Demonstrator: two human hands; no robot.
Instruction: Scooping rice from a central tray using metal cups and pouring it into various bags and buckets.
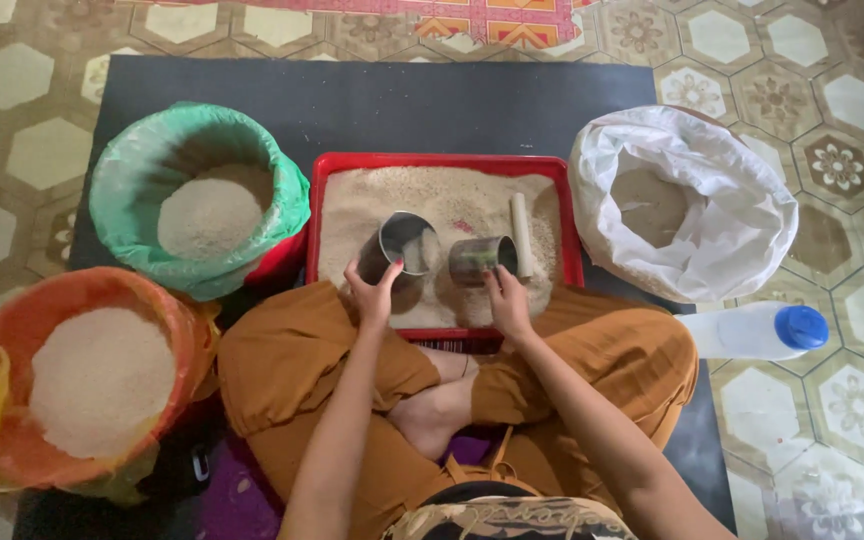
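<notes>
A red tray filled with pale rice lies in front of my crossed legs. My left hand grips a larger steel cup, tilted with its mouth up and to the right. My right hand holds a smaller metal cup lying on its side, mouth facing left toward the larger cup. Both cups rest on the rice near the tray's front edge. A short white stick lies in the rice just right of the small cup.
A green-lined bucket of rice stands at the left, an orange-lined one at the near left. A white sack of grain is at the right, a white bottle with a blue cap beside my right knee. All sit on a dark mat.
</notes>
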